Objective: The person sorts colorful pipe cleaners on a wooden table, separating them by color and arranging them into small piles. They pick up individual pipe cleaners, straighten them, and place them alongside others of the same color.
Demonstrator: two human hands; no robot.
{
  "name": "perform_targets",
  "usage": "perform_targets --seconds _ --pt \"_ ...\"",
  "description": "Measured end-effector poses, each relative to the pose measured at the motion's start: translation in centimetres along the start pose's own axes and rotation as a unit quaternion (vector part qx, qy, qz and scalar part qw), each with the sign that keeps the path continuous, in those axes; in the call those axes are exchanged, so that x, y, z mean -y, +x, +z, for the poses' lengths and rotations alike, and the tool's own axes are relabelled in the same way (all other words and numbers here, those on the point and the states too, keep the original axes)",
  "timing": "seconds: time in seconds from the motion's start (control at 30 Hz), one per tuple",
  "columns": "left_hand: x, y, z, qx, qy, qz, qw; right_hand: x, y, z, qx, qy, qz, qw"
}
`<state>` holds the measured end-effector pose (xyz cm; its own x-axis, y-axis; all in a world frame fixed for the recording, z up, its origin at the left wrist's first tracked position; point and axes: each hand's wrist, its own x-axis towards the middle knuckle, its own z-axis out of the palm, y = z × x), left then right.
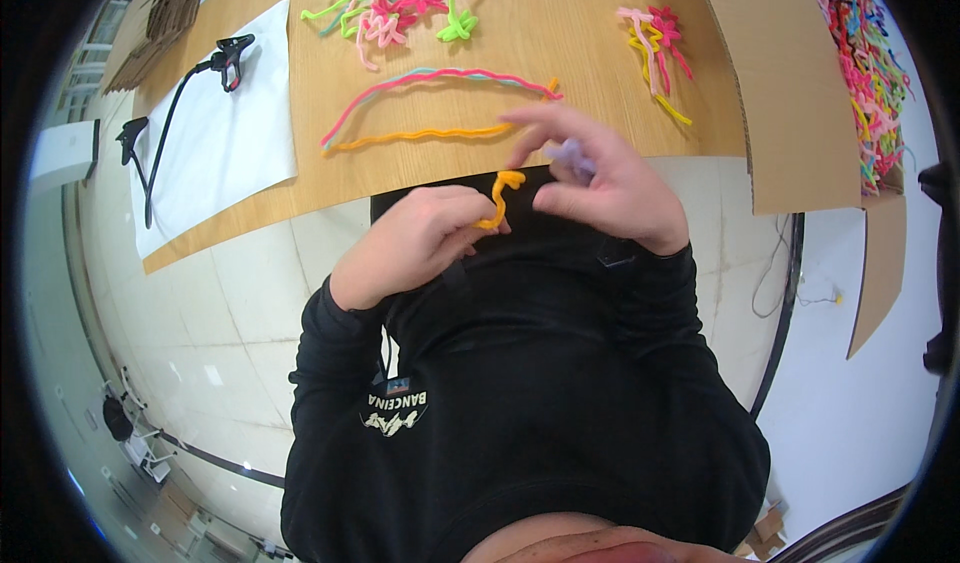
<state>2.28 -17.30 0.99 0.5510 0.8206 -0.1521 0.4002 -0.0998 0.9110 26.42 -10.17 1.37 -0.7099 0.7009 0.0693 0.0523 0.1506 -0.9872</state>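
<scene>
My left hand (pixel 424 237) pinches a bent orange pipe cleaner (pixel 501 201) just in front of the table edge. The upper end of this piece is folded into small loops. To its right is my right hand (pixel 619 180), thumb and index finger spread apart and off the orange piece. A lilac pipe-cleaner piece (pixel 574 158) sits in the curled fingers of that hand, partly hidden. Beyond the hands, a straight orange pipe cleaner (pixel 427 134) lies on the table, with a pink pipe cleaner (pixel 442 73) and a light blue one arched behind it.
Pipe-cleaner flowers (pixel 397 12) pile up at the far side of the wooden table (pixel 525 53). More flowers (pixel 656 45) lie at right, beside a cardboard box (pixel 780 113) with many colourful pieces. A black clamp holder (pixel 229 60) rests on white paper (pixel 255 135) at left.
</scene>
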Motion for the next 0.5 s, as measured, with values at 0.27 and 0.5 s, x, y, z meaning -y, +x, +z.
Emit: perform_targets --seconds 0.27,0.5 --pt "-0.4 0.5 -1.0 -0.054 0.103 0.058 0.991 0.1 0.5 0.5 0.006 -0.030 0.074 0.997" --pt "-0.8 -0.4 -2.2 -0.131 0.099 -0.027 0.986 -0.6 -0.1 0.3 -0.107 0.051 0.052 0.992"
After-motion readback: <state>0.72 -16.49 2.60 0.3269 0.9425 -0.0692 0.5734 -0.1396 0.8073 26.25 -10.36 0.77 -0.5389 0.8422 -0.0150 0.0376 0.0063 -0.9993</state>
